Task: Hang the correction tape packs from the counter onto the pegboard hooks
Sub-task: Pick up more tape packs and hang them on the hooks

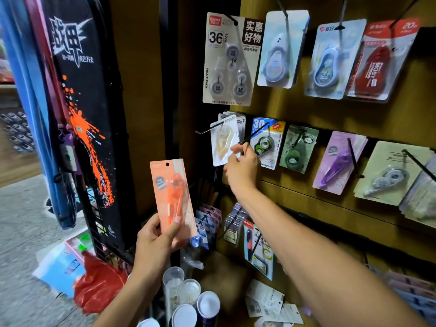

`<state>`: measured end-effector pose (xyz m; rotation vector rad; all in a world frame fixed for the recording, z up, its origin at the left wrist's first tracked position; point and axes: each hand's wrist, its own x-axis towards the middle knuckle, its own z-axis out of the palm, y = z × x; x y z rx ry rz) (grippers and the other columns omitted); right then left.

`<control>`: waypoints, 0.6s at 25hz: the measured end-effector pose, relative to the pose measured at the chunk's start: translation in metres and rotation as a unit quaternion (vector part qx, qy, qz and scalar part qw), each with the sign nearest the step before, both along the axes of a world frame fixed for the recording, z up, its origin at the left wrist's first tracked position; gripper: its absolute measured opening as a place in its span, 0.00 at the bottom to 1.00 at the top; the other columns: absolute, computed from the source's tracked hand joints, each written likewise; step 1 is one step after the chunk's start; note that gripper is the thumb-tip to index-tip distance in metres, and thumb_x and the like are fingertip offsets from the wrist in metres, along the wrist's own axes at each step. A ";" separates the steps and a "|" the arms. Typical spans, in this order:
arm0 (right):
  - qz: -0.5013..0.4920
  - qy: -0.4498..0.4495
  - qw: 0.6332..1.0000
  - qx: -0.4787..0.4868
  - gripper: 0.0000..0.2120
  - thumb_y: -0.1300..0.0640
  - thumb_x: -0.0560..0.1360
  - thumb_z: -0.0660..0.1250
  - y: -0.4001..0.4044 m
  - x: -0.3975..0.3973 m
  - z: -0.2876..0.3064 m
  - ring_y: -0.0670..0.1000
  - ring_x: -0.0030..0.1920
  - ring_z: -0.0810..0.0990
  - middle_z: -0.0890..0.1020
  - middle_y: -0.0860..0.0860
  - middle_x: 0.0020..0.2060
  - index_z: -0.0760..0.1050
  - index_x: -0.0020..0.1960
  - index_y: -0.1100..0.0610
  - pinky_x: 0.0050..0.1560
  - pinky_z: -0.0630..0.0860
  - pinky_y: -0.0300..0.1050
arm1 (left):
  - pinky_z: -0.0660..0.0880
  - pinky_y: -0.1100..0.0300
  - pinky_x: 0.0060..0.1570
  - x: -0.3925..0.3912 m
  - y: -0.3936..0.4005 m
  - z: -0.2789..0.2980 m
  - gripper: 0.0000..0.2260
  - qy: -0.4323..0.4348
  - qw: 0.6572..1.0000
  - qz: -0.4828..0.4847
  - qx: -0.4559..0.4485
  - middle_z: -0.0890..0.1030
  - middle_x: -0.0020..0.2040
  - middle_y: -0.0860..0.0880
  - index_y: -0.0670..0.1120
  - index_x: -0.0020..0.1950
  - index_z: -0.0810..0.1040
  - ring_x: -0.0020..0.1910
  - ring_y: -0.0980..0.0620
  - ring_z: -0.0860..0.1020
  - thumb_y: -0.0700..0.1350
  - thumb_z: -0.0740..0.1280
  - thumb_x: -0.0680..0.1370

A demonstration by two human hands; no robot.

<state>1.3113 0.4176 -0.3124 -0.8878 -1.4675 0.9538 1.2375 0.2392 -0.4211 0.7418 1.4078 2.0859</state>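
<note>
- left hand (pixel 157 237) has the orange carded correction tape pack (pixel 173 197) gripped by its bottom end, held upright in the air left of the brown pegboard (pixel 330 114), punch hole on top
- right hand (pixel 240 168) is pinching the tip of a black metal hook (pixel 256 134), right by the pale yellow tape pack (pixel 224 143) hanging there
- so we're mid-hang I'd say, pack not on yet
- next bit looks fiddly: line that little hole up with the hook tip and slide it back
</note>
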 end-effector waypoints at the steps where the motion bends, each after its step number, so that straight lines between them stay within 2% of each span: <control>1: -0.008 -0.022 1.000 -0.019 0.14 0.67 0.76 0.60 0.013 -0.004 0.003 0.59 0.41 0.82 0.83 0.58 0.48 0.71 0.42 0.49 0.42 0.79 0.52 | 0.81 0.60 0.37 -0.001 0.000 0.002 0.06 0.003 1.000 -0.003 -0.001 0.86 0.49 0.47 0.46 0.54 0.82 0.47 0.48 0.85 0.42 0.69 0.78; 2: -0.009 -0.053 0.998 -0.045 0.11 0.66 0.76 0.61 0.027 -0.007 0.006 0.57 0.40 0.82 0.84 0.57 0.47 0.75 0.46 0.50 0.43 0.80 0.51 | 0.81 0.60 0.37 -0.002 -0.001 0.005 0.06 0.006 1.000 -0.007 -0.001 0.86 0.48 0.47 0.45 0.53 0.82 0.47 0.48 0.85 0.41 0.69 0.78; 3: 0.003 -0.079 0.994 -0.078 0.12 0.64 0.77 0.62 0.037 -0.008 0.008 0.55 0.41 0.81 0.84 0.54 0.49 0.77 0.55 0.51 0.43 0.80 0.51 | 0.81 0.59 0.38 -0.002 -0.003 0.008 0.06 0.012 1.000 -0.011 -0.001 0.86 0.48 0.47 0.45 0.53 0.82 0.47 0.49 0.85 0.41 0.69 0.78; 4: 0.042 -0.092 0.988 -0.114 0.18 0.62 0.78 0.62 0.043 -0.007 0.007 0.53 0.45 0.79 0.80 0.51 0.54 0.73 0.66 0.49 0.43 0.80 0.51 | 0.81 0.59 0.37 -0.003 -0.004 0.011 0.05 0.019 1.000 -0.014 -0.002 0.86 0.47 0.48 0.45 0.53 0.82 0.46 0.49 0.85 0.41 0.68 0.78; 5: 0.096 -0.095 0.979 -0.151 0.26 0.60 0.78 0.64 0.043 -0.005 0.005 0.52 0.51 0.77 0.75 0.49 0.60 0.65 0.74 0.45 0.44 0.80 0.51 | 0.81 0.60 0.37 -0.004 -0.005 0.013 0.05 0.024 1.000 -0.016 -0.002 0.86 0.47 0.48 0.45 0.53 0.82 0.46 0.50 0.85 0.41 0.68 0.78; 6: 0.135 -0.097 0.969 -0.182 0.32 0.60 0.78 0.65 0.040 -0.001 0.002 0.52 0.56 0.75 0.69 0.47 0.64 0.57 0.76 0.41 0.47 0.80 0.50 | 0.81 0.60 0.37 -0.004 -0.006 0.015 0.05 0.025 1.000 -0.017 -0.001 0.86 0.47 0.48 0.45 0.53 0.82 0.46 0.50 0.85 0.40 0.68 0.78; 7: 0.159 -0.103 0.961 -0.203 0.34 0.59 0.78 0.66 0.032 0.005 -0.001 0.53 0.60 0.74 0.67 0.46 0.67 0.55 0.77 0.39 0.51 0.80 0.52 | 0.81 0.59 0.38 -0.004 -0.007 0.015 0.05 0.025 1.000 -0.019 -0.001 0.86 0.47 0.47 0.45 0.53 0.82 0.46 0.50 0.85 0.41 0.68 0.78; 9: 0.204 -0.131 0.942 -0.233 0.26 0.56 0.78 0.66 0.007 0.022 -0.010 0.54 0.56 0.77 0.72 0.50 0.68 0.63 0.74 0.45 0.53 0.81 0.55 | 0.82 0.57 0.40 0.002 -0.008 0.014 0.07 0.025 0.999 -0.031 -0.008 0.86 0.50 0.47 0.45 0.55 0.82 0.48 0.49 0.85 0.42 0.68 0.78; 11: 0.277 -0.162 0.914 -0.251 0.14 0.54 0.79 0.66 -0.023 0.046 -0.023 0.53 0.48 0.80 0.80 0.54 0.60 0.73 0.64 0.50 0.49 0.81 0.53 | 0.83 0.51 0.43 0.017 -0.009 0.013 0.09 0.031 0.998 -0.057 -0.024 0.86 0.52 0.48 0.46 0.57 0.81 0.51 0.48 0.85 0.45 0.69 0.78; 13: 0.333 -0.172 0.898 -0.229 0.08 0.55 0.79 0.66 -0.053 0.078 -0.032 0.49 0.44 0.80 0.84 0.52 0.51 0.77 0.58 0.51 0.41 0.79 0.45 | 0.83 0.48 0.44 0.039 -0.007 0.012 0.10 0.038 0.994 -0.094 -0.039 0.86 0.52 0.47 0.47 0.58 0.81 0.50 0.45 0.84 0.46 0.69 0.77; 15: 0.327 -0.145 0.914 -0.194 0.06 0.61 0.79 0.65 -0.076 0.104 -0.038 0.44 0.36 0.79 0.83 0.48 0.38 0.78 0.54 0.55 0.32 0.73 0.37 | 0.82 0.52 0.39 0.063 -0.007 0.014 0.10 0.033 0.990 -0.128 -0.044 0.85 0.51 0.45 0.49 0.56 0.83 0.48 0.44 0.84 0.48 0.70 0.76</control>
